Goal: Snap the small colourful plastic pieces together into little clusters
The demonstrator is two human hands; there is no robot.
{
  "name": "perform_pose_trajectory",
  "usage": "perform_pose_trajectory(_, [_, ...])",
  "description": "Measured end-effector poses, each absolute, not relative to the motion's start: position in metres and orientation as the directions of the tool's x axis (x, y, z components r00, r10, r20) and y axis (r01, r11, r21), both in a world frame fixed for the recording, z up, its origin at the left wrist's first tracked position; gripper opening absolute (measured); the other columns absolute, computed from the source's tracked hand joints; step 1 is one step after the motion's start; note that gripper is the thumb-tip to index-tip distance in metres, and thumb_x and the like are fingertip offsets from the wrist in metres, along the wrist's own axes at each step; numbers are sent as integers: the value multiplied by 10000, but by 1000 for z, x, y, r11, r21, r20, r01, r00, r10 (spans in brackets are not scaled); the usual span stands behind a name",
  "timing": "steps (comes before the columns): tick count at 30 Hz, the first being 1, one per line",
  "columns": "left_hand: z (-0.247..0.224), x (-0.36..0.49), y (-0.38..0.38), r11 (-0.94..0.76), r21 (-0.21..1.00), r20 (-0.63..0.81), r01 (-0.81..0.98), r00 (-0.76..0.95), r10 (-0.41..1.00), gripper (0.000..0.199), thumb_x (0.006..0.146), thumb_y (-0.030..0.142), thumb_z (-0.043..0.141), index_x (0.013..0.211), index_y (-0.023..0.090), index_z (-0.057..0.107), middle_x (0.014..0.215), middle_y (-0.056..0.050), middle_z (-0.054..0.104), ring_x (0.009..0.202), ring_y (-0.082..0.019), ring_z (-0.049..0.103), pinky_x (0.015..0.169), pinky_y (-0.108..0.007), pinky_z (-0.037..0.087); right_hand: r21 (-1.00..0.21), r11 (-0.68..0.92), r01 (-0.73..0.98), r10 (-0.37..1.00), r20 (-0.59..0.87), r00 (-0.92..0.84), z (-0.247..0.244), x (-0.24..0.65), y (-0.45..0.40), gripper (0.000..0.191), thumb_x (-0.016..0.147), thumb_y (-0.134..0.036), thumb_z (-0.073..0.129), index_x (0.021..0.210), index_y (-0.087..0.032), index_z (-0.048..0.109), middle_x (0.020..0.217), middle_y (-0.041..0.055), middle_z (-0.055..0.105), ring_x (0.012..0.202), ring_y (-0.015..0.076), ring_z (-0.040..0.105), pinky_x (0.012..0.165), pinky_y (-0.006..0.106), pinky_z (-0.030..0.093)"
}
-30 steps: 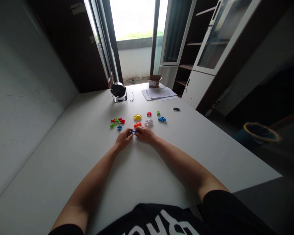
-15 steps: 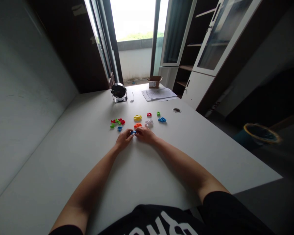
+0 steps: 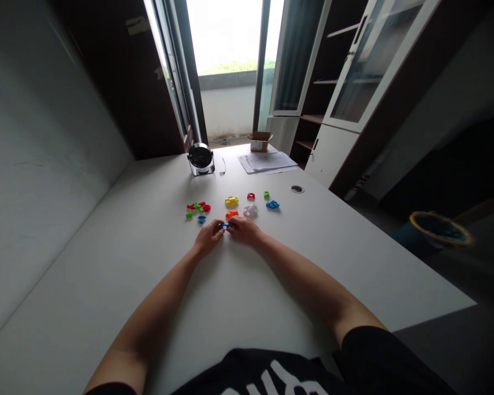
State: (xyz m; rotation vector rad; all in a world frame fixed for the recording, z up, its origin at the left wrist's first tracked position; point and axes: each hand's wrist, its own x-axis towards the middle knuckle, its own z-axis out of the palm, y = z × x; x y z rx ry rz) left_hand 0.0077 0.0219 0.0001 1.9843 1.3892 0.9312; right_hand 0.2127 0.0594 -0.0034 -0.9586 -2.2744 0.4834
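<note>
Blue-and-white plastic piece (image 3: 224,225) pinched between left hand (image 3: 208,237) and right hand (image 3: 243,230), just above the white table (image 3: 313,269). Both hands mostly closed, fingers curled inward, fingertips meeting at the piece from either side. Wrists low, forearms angled in from the near corners of the view.

Nearest neighbour: orange plastic piece (image 3: 231,214), just ahead of the right hand, narrow gap. Next to that, crumpled white piece (image 3: 250,210). Slightly farther out: yellow piece (image 3: 231,201), red piece (image 3: 251,196), green piece (image 3: 267,194), blue piece (image 3: 272,204). Left of the hands: small blue piece (image 3: 201,219), near the left hand, then a tight red-and-green cluster (image 3: 197,208) and a lone green piece (image 3: 189,214).

Far end of table: round black-and-silver device (image 3: 200,159), thin cable (image 3: 222,166), stack of papers (image 3: 267,162), small cardboard box (image 3: 259,142), all well apart from the hands. Cable grommet (image 3: 297,189) set in the table, right of the pieces. Wall (image 3: 45,164) along the left side of the table.

Fingers cover most of the held piece, so exact shape hard to make out. Cluster too small to separate piece by piece. Crumpled white piece: material unclear.
</note>
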Motion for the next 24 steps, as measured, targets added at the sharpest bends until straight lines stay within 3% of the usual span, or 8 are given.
perform_pose_trajectory(24, [2,8,21,-344,739,247,579,243,938,268,866,277,567,1128,237,607,848,-2,675,683,-132,598,647,-241,460,-544,668,508,739,408,-535,-6,213,61,145,900,-322,596,941,-188,631,813,18,625,674,125,513,649,237,387])
